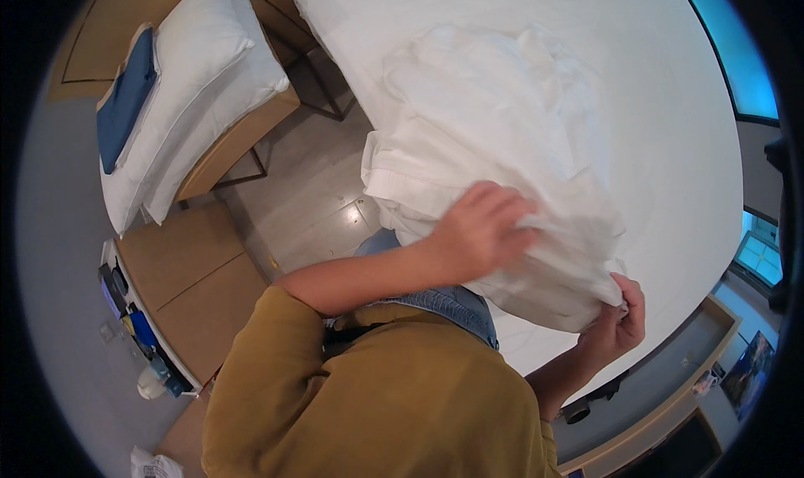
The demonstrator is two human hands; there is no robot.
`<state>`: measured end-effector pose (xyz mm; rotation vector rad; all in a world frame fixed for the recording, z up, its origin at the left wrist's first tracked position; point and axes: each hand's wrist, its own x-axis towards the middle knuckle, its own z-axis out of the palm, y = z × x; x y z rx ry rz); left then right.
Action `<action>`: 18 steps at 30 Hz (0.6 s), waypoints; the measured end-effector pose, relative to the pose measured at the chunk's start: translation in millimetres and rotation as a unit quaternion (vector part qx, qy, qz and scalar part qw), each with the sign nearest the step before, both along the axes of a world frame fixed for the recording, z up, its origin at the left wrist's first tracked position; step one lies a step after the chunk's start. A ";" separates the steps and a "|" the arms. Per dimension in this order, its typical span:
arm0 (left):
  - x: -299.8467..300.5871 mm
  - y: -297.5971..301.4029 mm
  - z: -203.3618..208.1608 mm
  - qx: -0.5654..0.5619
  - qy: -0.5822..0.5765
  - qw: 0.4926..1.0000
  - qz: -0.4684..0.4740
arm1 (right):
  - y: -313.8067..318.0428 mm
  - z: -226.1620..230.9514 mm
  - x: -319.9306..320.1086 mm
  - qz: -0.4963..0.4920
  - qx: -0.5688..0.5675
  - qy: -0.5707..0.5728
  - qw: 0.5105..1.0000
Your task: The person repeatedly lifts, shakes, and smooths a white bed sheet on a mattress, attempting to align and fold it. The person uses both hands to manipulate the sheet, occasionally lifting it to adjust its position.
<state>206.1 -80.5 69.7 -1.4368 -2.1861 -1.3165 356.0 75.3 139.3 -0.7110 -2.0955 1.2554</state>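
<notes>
A crumpled white bed sheet (494, 118) lies heaped on the near part of the bed, its near edge lifted toward me. My right hand (615, 315) is closed on the sheet's near right corner, with the cloth pinched between thumb and fingers. Over the middle of the near edge is my left hand (490, 231), blurred by motion. Its fingers are curled, and a fold of the sheet shows between them and the thumb. Part of the cloth beneath this hand is hidden.
The bed (670, 143) stretches away under a smooth white cover. White pillows (197, 59) and a blue cloth item (127, 101) are stacked on a chair at the far left. A brown cabinet top (188, 285) stands at the left, and a lit screen (737, 51) is at the far right.
</notes>
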 end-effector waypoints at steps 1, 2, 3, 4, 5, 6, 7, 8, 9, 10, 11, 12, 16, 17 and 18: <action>-4.2 -8.7 -8.5 -0.016 -0.006 0.999 0.034 | 1.2 -1.0 -0.6 -0.028 -0.011 0.004 1.000; -7.6 -21.3 -15.5 -0.044 -0.014 0.997 0.056 | 2.5 -1.7 -1.6 -0.044 -0.023 0.013 0.999; -12.0 -36.0 -21.5 -0.071 -0.022 0.994 0.079 | 4.0 -2.3 -3.3 -0.065 -0.038 0.024 0.997; -16.6 -50.1 -27.5 -0.100 -0.027 0.988 0.113 | 4.2 -3.2 -4.9 -0.096 -0.057 0.021 0.994; -21.0 -63.4 -33.5 -0.130 -0.034 0.980 0.149 | 5.1 -3.6 -6.8 -0.092 -0.066 0.027 0.993; -25.6 -74.7 -40.3 -0.158 -0.036 0.969 0.184 | 6.0 -4.4 -9.1 -0.090 -0.080 0.038 0.992; -30.4 -85.9 -47.3 -0.189 -0.042 0.956 0.222 | 6.7 -4.9 -11.2 -0.088 -0.103 0.052 0.990; -35.9 -97.2 -54.2 -0.197 -0.048 0.950 0.236 | 7.0 -5.2 -12.9 -0.087 -0.095 0.047 0.991; -41.4 -107.2 -60.9 -0.206 -0.057 0.944 0.250 | 7.3 -5.3 -14.3 -0.087 -0.095 0.046 0.991; -45.6 -115.6 -66.8 -0.216 -0.066 0.938 0.263 | 7.8 -5.1 -15.2 -0.088 -0.094 0.045 0.991; -48.5 -122.0 -71.7 -0.214 -0.071 0.935 0.274 | 8.4 -4.9 -15.8 -0.088 -0.098 0.040 0.991; -51.9 -127.3 -75.1 -0.212 -0.076 0.932 0.284 | 9.1 -4.8 -16.0 -0.088 -0.101 0.036 0.990; -60.6 -139.8 -69.5 -0.111 -0.108 0.944 0.292 | 12.6 -5.6 -14.2 -0.113 -0.125 0.025 0.985; -60.5 -141.0 -63.9 -0.071 -0.102 0.951 0.282 | 13.7 -6.3 -13.4 -0.118 -0.116 0.022 0.986; -60.4 -142.4 -57.1 -0.065 -0.049 0.960 0.269 | 14.9 -7.3 -12.5 -0.119 -0.114 0.023 0.986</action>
